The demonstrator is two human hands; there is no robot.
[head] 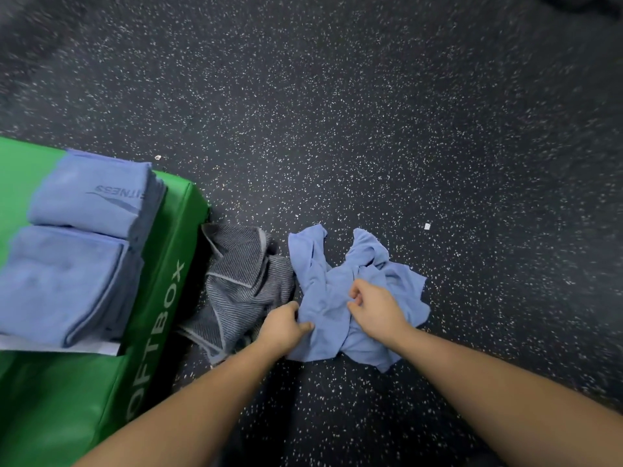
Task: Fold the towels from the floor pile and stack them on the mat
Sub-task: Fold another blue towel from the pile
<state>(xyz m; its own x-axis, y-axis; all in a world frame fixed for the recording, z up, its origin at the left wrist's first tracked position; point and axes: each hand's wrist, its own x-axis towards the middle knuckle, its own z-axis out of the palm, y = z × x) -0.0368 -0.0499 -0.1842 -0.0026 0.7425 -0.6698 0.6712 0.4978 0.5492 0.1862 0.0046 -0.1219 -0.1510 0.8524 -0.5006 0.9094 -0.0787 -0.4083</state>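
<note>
While towel (323, 291) handheld, stacks (67, 284) atop mat (20, 170)

Crumpled blue towel (323, 298) on the floor (371, 129), just beside a rumpled grey striped towel (242, 281). Folded blue towels (70, 278) in two stacks atop the green mat (20, 170).

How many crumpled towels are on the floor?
2: a blue towel in the left hand and right hand, and a grey towel beside the green mat. Others may hide beneath.

blue towel (323, 291): soft matt cloth | grey towel (242, 281): ribbed cloth | mat (161, 298): glossy green vinyl | floor (371, 112): speckled matt rubber
</note>
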